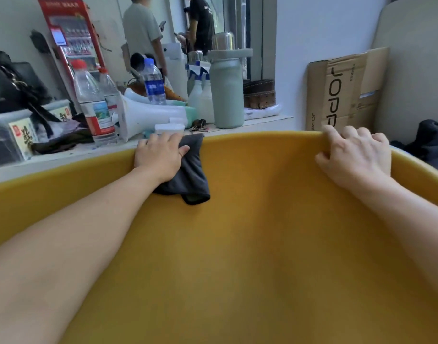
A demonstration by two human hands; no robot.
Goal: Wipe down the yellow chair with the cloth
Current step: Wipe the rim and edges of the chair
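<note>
The yellow chair (262,232) fills the lower part of the view, its curved back rim running across the middle. A dark grey cloth (192,175) hangs over that rim left of centre. My left hand (160,157) lies on the cloth at the rim, fingers curled over the top edge and thumb pressed on the fabric. My right hand (357,155) grips the rim farther right, fingers hooked over the edge.
Just behind the chair a white ledge (262,121) holds water bottles (93,105), a white megaphone (148,115), a green flask (226,88) and black bags. A cardboard box (342,90) leans against the wall at right. Two people stand at the back.
</note>
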